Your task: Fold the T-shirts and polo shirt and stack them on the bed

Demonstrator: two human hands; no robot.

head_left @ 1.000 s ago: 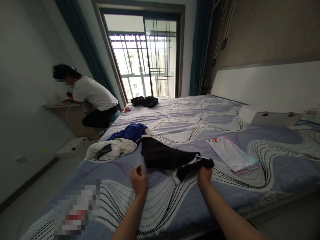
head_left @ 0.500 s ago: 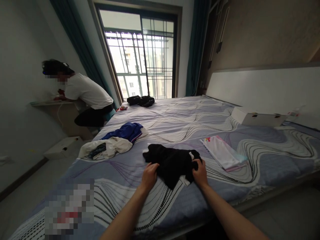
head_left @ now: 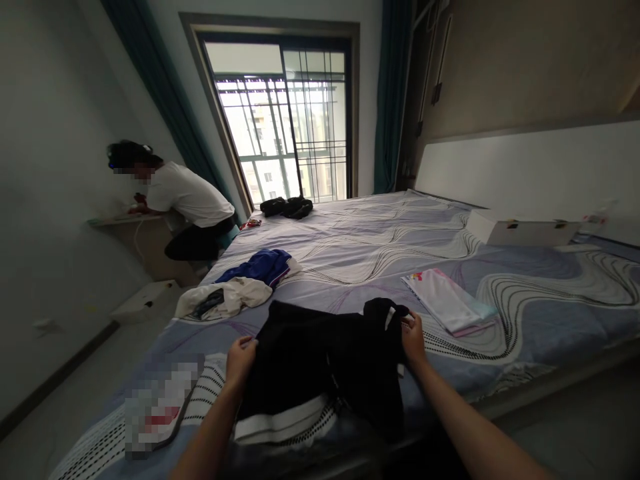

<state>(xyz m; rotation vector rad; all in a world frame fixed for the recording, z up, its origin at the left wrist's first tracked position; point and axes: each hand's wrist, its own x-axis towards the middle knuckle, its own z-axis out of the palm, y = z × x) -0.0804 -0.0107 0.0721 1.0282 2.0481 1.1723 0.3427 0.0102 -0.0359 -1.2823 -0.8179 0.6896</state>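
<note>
A black garment with white trim (head_left: 310, 353) is stretched between my two hands over the near part of the bed. My left hand (head_left: 241, 363) pinches its left edge. At the other side, my right hand (head_left: 414, 340) grips the bunched right edge, where a small white patch shows. A white band runs along the cloth's lower left side. The exact kind of garment cannot be made out. To the right of my right hand lies a folded white and pink cloth (head_left: 447, 303) on the bed.
On the patterned bedsheet (head_left: 350, 267), a blue garment (head_left: 263, 265) and a cream garment (head_left: 240, 293) lie at left. Black clothing (head_left: 287, 207) rests at the far edge. A white box (head_left: 520, 230) stands by the headboard. A person (head_left: 185, 197) bends over a small table (head_left: 125, 223).
The black garment went from a bunched heap to spread out and nearer to me. My left hand moved left, pulling its edge outward. The view shifted slightly.
</note>
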